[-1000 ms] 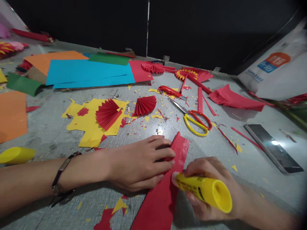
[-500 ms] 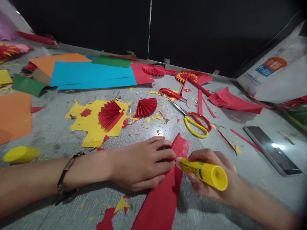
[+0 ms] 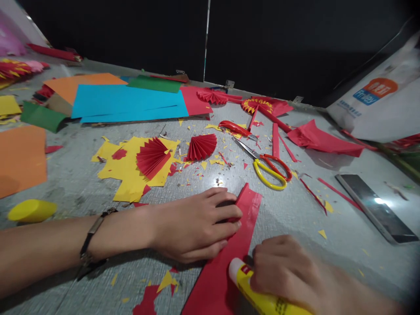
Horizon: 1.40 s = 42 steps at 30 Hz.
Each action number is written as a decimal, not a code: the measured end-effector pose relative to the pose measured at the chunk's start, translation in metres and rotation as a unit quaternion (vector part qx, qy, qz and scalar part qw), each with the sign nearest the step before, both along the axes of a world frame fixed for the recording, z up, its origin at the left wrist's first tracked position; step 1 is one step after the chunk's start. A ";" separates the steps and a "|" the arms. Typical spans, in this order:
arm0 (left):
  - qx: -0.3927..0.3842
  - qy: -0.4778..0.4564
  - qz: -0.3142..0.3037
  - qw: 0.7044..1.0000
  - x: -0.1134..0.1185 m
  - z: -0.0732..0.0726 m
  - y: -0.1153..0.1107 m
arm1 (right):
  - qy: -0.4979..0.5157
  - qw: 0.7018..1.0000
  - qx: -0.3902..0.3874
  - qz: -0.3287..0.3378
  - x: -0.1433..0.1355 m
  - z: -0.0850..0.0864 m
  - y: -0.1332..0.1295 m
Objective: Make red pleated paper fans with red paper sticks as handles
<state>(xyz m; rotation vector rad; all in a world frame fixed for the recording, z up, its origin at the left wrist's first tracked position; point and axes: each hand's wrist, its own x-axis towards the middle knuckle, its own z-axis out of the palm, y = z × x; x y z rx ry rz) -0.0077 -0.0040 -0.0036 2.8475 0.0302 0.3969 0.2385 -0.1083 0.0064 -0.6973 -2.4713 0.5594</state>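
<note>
The right hand (image 3: 285, 271) clasps a yellow glue stick (image 3: 257, 297), lower right; the left hand (image 3: 197, 227), fingers spread, rests on a red paper strip (image 3: 218, 282), lower centre; a grey tabletop (image 3: 72, 168) abuts a black panel (image 3: 278, 43), top.

A silver-edged, dark-screened flat phone (image 3: 370, 205) lies at right on the grey surface (image 3: 285, 208); left of it are metal scissors (image 3: 257, 155) with red and yellow handle loops. A white plastic bag (image 3: 387, 116) with an orange-and-blue logo sits far right. Far left, flat blue paper (image 3: 127, 103) partly covers orange paper (image 3: 85, 81).

2 hands (image 3: 197, 225) (image 3: 287, 271), 1 glue stick (image 3: 244, 279) — 1 pair of scissors (image 3: 255, 155).
</note>
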 end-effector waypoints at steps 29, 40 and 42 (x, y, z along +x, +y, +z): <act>-0.007 0.011 -0.004 1.000 -0.001 -0.001 0.002 | 0.001 0.999 -0.008 -0.042 0.002 0.005 -0.006; -0.008 0.002 -0.001 1.000 0.000 -0.001 0.001 | 0.029 0.968 0.015 -0.248 0.016 -0.009 0.020; -0.002 -0.003 0.007 1.000 0.000 -0.001 0.001 | 0.023 0.969 0.022 -0.244 0.020 -0.010 0.022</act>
